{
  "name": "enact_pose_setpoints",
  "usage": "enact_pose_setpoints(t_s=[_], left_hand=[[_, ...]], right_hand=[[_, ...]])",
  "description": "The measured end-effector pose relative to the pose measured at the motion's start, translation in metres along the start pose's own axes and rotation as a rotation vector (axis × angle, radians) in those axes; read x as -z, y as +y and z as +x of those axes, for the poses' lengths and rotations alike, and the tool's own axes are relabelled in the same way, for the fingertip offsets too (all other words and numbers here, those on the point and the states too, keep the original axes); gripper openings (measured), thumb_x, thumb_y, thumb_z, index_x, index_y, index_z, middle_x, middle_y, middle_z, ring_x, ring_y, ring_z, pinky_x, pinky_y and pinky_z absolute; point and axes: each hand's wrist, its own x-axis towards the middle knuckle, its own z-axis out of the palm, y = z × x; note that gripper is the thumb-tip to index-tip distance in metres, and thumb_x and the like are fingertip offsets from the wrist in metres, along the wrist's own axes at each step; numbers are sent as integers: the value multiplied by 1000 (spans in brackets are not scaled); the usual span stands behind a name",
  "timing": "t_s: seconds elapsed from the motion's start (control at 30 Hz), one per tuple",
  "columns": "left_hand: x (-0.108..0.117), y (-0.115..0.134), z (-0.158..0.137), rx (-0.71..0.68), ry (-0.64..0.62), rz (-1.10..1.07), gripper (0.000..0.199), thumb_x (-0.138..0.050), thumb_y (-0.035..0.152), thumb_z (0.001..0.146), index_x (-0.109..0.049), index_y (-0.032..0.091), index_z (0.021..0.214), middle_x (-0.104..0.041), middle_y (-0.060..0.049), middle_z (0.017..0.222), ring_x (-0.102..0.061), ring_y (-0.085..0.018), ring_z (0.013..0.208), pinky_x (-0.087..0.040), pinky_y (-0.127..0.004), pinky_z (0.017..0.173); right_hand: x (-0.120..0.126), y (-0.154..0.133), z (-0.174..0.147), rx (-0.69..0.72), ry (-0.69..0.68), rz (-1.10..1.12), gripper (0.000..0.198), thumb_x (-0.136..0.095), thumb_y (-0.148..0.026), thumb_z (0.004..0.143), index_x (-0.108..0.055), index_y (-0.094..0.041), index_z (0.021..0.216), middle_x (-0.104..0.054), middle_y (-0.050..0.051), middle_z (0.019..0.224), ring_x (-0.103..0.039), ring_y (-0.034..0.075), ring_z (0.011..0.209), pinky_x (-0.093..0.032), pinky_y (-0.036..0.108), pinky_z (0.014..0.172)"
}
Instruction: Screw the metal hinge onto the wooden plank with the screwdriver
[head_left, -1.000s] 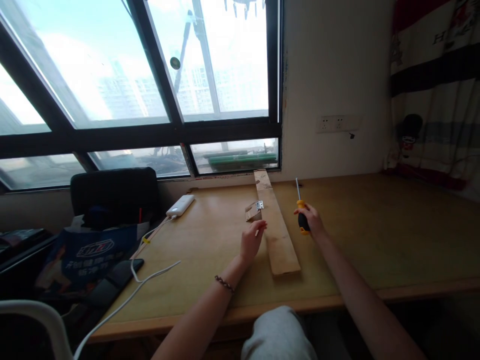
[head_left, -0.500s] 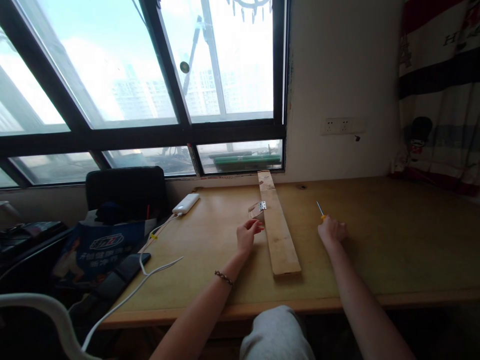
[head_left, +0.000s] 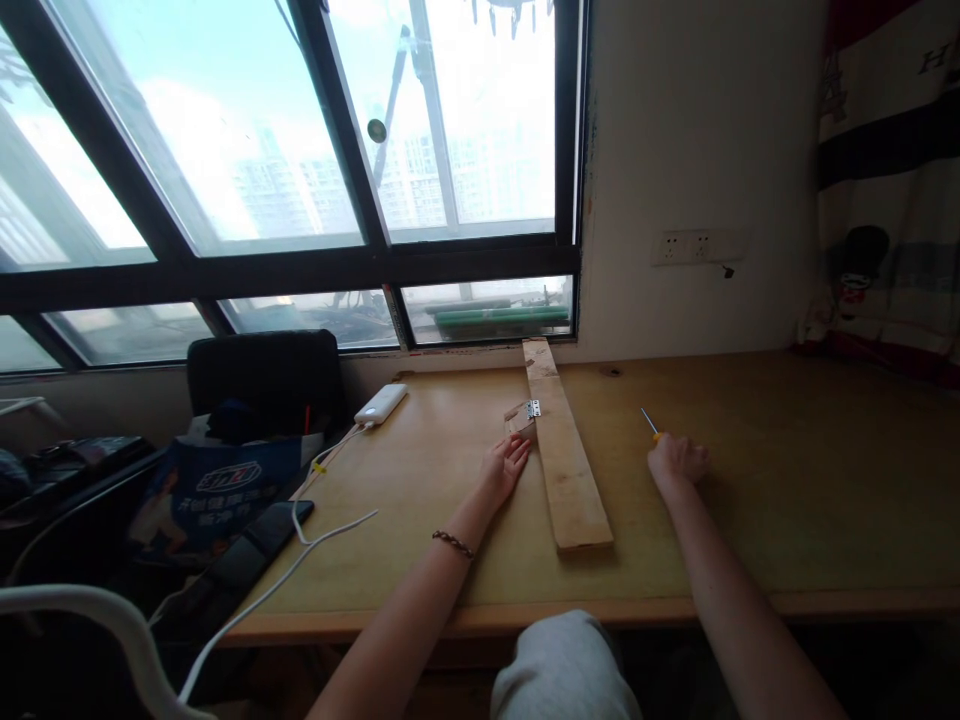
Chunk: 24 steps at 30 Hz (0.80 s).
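A long wooden plank (head_left: 568,455) lies on the wooden desk (head_left: 787,480), running from the window wall toward me. A small metal hinge (head_left: 533,409) sits at the plank's left edge, joined to a small wooden piece (head_left: 517,418). My left hand (head_left: 507,466) rests flat on the desk just left of the plank, fingertips near the small piece, holding nothing. My right hand (head_left: 677,462) lies on the desk to the right of the plank, closed over the screwdriver (head_left: 650,424); only its metal shaft and a bit of yellow handle show.
A white power bank (head_left: 381,404) with a white cable (head_left: 300,560) lies at the desk's left. A black phone (head_left: 259,540) sits by the left edge. A black chair back (head_left: 262,378) and a blue bag (head_left: 214,490) stand left. Wall sockets (head_left: 694,247) are above the desk.
My right hand moved right and lowered the screwdriver from upright to lying on the desk. My left hand closed, then flattened beside the plank. The view shifted slightly.
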Motion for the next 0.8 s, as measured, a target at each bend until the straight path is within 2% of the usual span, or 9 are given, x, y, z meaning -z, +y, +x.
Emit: enact_pose_setpoints(t_s=[0.17,0.3,0.43,0.5,0.6,0.8], left_hand=[[6,8,2,74,-82,-92,12,-49,20,82,-58,13,84,-60,-10,91,-60,-16,90,-46,-29,81],[7,10,2,81,-82,-122,12,-49,21,82,-59,14,83,-59,-9,96,-59,-16,89,-47,-29,80],[7,9,2,51,-32,-145,9,-51,17,80,-59,14,77,-61,-8,90,-59,-15,88,-46,-29,80],[6,8,3,2,8,-148,6,-53,14,77,-59,14,75,-61,-7,87,-59,-14,88,-44,-29,82],[5,5,5,-126,21,-102,6,-57,11,72,-59,15,76,-62,-5,88,-57,-13,90,-41,-28,87],[3,-5,17,-422,54,238,21,-56,6,65,-58,16,82,-60,-6,98,-52,-17,103,-33,-31,95]], right_hand=[[4,-3,-6,93,187,30,21,-48,-16,73,-66,-9,84,-56,22,87,-47,38,91,-35,47,68],[8,-18,-14,419,305,158,26,-50,-18,75,-61,-11,97,-55,18,96,-43,33,94,-35,44,75],[6,-36,-27,710,289,291,28,-49,-19,77,-58,-14,104,-56,13,96,-43,28,93,-37,40,80],[5,-42,-33,792,264,339,28,-49,-19,78,-58,-14,104,-57,12,95,-44,27,93,-37,39,82],[3,-47,-39,837,232,413,25,-47,-18,79,-58,-15,102,-58,10,93,-46,26,92,-39,38,82],[-10,-58,-40,826,149,661,22,-43,-22,83,-59,-16,97,-61,9,93,-50,23,92,-40,37,84]])
